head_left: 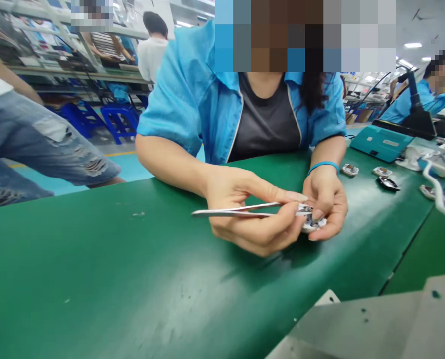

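Neither of my own hands shows in the head view. Across the green table [95,279] sits a co-worker in a blue jacket [192,99], facing me. One of the co-worker's hands [244,214] grips metal tweezers [237,210]. The tips of the tweezers reach a small white round part [312,222]. The co-worker's other hand [329,199], with a blue wristband [323,165], holds that part just above the table.
Several small parts [382,172] lie on the table at right, near a teal device [381,142], a black stand [416,114] and a white cable [437,192]. A grey metal plate [375,324] fills the near right corner. Other people and blue stools [119,119] are at the back left.
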A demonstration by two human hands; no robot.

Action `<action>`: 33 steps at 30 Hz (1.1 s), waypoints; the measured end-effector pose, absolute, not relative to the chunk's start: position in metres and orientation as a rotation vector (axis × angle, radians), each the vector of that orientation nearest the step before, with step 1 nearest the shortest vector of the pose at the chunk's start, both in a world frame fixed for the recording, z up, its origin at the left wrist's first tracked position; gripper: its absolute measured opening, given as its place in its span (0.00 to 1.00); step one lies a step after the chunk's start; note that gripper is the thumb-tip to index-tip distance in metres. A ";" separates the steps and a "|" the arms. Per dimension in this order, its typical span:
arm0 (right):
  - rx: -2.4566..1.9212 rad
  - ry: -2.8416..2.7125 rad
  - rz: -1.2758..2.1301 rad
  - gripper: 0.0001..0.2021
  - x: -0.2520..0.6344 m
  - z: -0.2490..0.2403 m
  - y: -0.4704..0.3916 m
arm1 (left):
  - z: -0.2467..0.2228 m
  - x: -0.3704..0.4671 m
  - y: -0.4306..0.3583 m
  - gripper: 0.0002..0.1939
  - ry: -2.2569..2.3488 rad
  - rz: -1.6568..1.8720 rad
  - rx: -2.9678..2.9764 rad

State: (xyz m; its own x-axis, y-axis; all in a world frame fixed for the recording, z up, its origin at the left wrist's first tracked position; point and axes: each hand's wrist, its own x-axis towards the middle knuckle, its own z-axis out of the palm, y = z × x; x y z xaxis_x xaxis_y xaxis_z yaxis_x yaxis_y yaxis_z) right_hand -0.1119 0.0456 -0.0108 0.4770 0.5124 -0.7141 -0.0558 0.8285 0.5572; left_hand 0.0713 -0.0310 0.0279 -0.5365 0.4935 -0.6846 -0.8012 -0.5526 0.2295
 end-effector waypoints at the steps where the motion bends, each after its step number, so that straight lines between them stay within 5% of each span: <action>1: 0.529 1.030 0.359 0.11 -0.111 -0.011 0.047 | 0.028 0.071 -0.032 0.28 0.274 1.988 -0.913; 4: 0.566 0.980 0.323 0.12 -0.113 -0.007 0.050 | 0.028 0.068 -0.033 0.29 -0.466 1.649 -1.226; 8: 0.603 0.844 0.348 0.13 -0.115 -0.005 0.049 | 0.026 0.069 -0.032 0.27 -0.654 1.556 -1.337; 23: 0.629 0.925 0.294 0.12 -0.122 -0.008 0.045 | 0.023 0.064 -0.030 0.22 -0.626 1.577 -1.284; 28: 0.618 0.876 0.293 0.12 -0.125 -0.009 0.044 | 0.018 0.062 -0.033 0.28 -0.210 1.710 -1.148; 33: 0.499 0.961 0.318 0.10 -0.126 -0.008 0.047 | 0.010 0.058 -0.036 0.15 0.285 2.128 -0.692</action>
State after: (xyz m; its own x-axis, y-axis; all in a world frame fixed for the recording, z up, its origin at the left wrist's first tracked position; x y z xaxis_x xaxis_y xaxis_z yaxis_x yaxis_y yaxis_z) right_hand -0.1258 0.0472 -0.0081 0.5398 0.4702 -0.6983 -0.0397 0.8428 0.5368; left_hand 0.0583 -0.0356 0.0096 -0.4789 0.6674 -0.5703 -0.7938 -0.6066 -0.0433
